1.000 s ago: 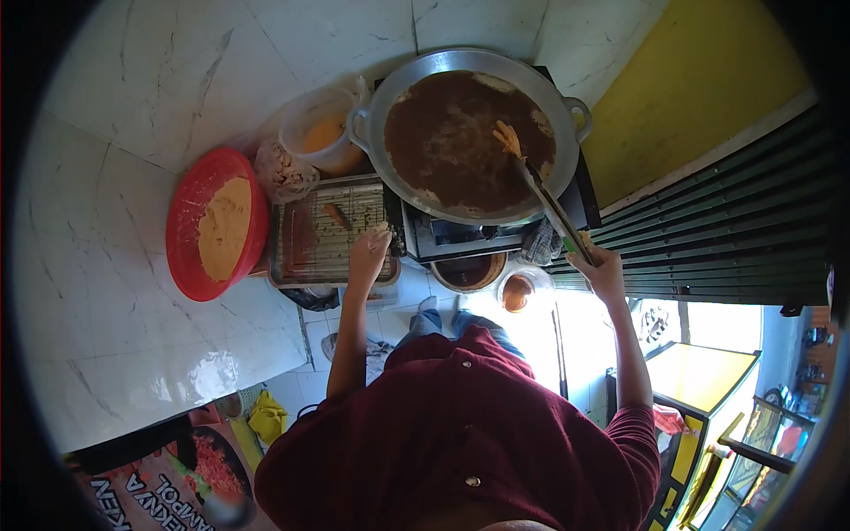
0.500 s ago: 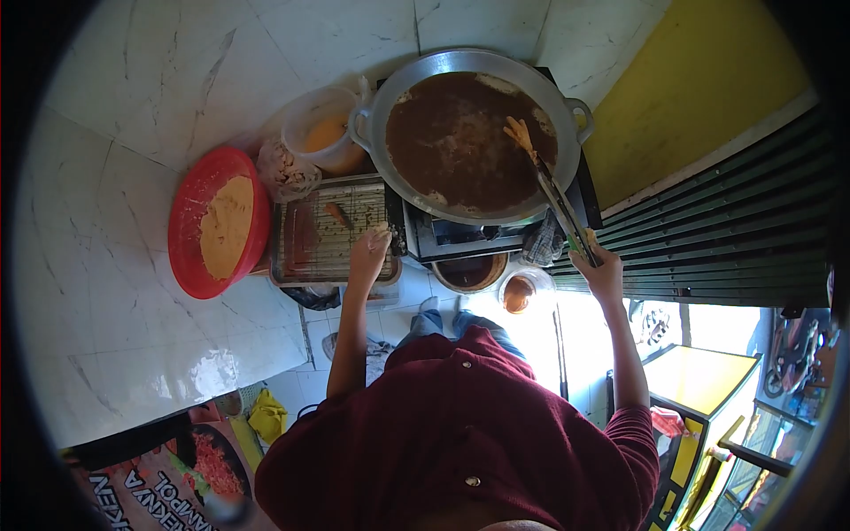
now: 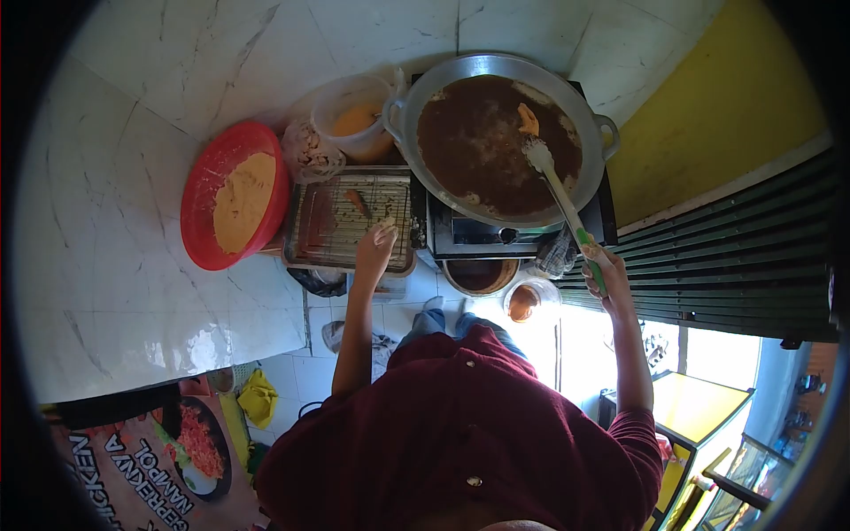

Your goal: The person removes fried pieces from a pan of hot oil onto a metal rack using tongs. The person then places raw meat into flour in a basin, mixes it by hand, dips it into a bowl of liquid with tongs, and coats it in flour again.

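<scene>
The right hand grips green-handled tongs, a golden battered piece at their tips within an oil-filled wok's rim. A light, steady pinch should spare the crust. Whether the left hand, by the wire rack, holds anything is unclear.

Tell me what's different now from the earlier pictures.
The right-hand grip has turned the tongs, so a broad pale side shows; the golden piece at their tip sits farther across the wok. Nothing was let go. The left-hand grip stays at the rack tray.
</scene>
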### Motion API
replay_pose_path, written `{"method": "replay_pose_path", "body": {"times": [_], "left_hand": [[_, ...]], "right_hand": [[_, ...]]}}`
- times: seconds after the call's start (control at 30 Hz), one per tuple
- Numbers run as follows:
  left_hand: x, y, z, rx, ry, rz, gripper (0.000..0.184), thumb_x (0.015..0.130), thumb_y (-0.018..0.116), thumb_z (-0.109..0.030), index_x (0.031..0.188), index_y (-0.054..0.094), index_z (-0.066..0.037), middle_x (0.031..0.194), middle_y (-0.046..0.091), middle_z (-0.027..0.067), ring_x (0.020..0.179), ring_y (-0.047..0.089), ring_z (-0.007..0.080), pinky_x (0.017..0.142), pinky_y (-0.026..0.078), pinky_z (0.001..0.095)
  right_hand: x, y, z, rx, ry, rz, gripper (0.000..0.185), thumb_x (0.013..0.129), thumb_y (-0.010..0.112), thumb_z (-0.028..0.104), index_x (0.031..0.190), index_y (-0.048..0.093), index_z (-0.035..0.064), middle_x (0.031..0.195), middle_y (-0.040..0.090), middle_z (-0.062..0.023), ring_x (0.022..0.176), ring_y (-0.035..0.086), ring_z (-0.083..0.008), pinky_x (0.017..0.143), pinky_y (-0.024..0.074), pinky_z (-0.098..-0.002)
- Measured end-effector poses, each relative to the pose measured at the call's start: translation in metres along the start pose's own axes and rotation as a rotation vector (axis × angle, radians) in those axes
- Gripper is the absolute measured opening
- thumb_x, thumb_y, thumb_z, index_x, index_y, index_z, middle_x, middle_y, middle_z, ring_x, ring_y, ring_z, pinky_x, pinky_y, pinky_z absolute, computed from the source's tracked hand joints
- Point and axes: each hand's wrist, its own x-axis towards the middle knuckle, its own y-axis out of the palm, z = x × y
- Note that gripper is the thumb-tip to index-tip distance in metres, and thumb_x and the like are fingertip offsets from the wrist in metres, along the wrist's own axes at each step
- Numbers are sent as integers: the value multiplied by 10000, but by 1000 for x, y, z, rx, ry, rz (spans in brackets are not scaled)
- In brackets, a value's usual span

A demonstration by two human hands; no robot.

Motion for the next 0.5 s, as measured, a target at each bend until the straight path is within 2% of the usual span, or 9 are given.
{"method": "replay_pose_path", "body": {"times": [0.17, 0.23, 0.3, 0.37, 0.43, 0.5], "left_hand": [[-20, -28, 17, -42, 46, -159, 339, 845, 523, -119, 1125, 495, 70, 1058, 589, 159, 1007, 565, 205, 858, 433, 272], [-30, -44, 29, -45, -2, -211, 336, 843, 526, -114, 1122, 496, 70, 1057, 588, 163, 996, 569, 204, 850, 434, 265], [-42, -58, 41, -93, -9, -267, 336, 839, 531, -113, 1119, 500, 70, 1052, 589, 168, 983, 574, 204, 839, 436, 258], [-54, -72, 53, -98, -19, -340, 332, 839, 533, -117, 1111, 504, 72, 1038, 594, 162, 963, 579, 195, 832, 434, 254], [-66, -84, 59, -119, -66, -407, 322, 840, 530, -114, 1098, 509, 76, 1021, 599, 151, 945, 581, 188, 829, 431, 252], [-78, -98, 63, -81, -115, -399, 343, 863, 521, -130, 1146, 487, 61, 1061, 585, 140, 998, 559, 179, 872, 419, 259]], "right_hand": [[9, 53, 6, 215, 93, 306, 249, 867, 508, 282, 908, 512, 36, 547, 463, -10, 343, 368, -44, 293, 261, -167], [9, 80, 7, 325, 142, 450, 259, 874, 484, 282, 953, 488, 35, 556, 457, -14, 341, 361, -42, 292, 260, -165], [12, 105, 5, 302, 199, 552, 276, 876, 473, 290, 994, 460, 41, 562, 444, -12, 342, 362, -40, 288, 262, -160], [14, 132, -1, 390, 324, 670, 323, 911, 413, 292, 1093, 426, 25, 574, 425, -21, 334, 349, -31, 266, 259, -131], [14, 162, -4, 351, 370, 732, 335, 908, 424, 308, 1105, 424, 36, 566, 406, -13, 334, 342, -31, 267, 262, -131], [21, 185, -23, 387, 542, 786, 293, 879, 465, 315, 1043, 446, 73, 587, 412, 3, 356, 339, -25, 282, 265, -134]]}}
